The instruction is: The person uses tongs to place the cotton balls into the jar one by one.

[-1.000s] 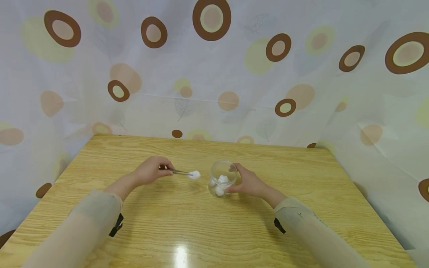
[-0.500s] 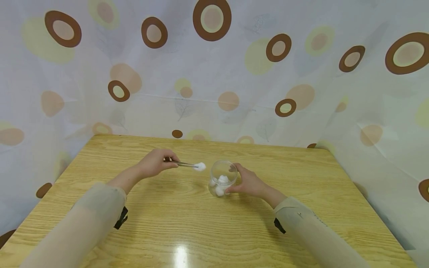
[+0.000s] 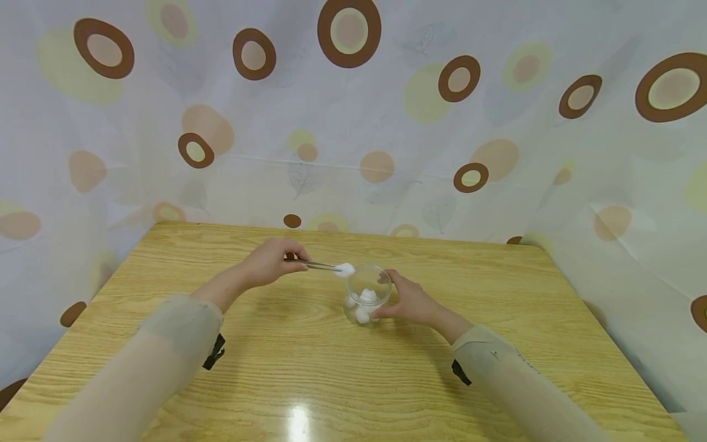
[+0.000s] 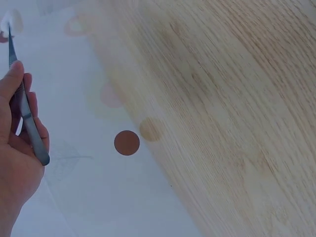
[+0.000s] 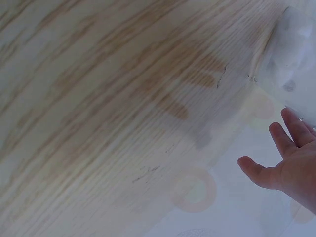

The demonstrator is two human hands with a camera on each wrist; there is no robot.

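Metal tweezers [image 3: 320, 265] are pinched in my left hand [image 3: 272, 264], and their tips hold a white cotton ball [image 3: 345, 270]. In the head view that ball is right at the left rim of a clear jar [image 3: 369, 270]. Several more cotton balls [image 3: 363, 314] lie inside the jar, which has no lid on it. My right hand [image 3: 411, 301] grips the jar from its right side, thumb in front and fingers behind. The left wrist view shows the tweezers [image 4: 30, 123] lying along the fingers. Part of the jar [image 5: 289, 54] shows at the edge of the right wrist view.
The jar stands on a light wooden table [image 3: 309, 362]. A pale curtain [image 3: 331, 123] with brown and yellow circles rises behind the table and along both sides.
My left hand has moved right and a little away from me, carrying the tweezers and cotton ball up to the jar's rim. The right hand and jar have stayed in place.
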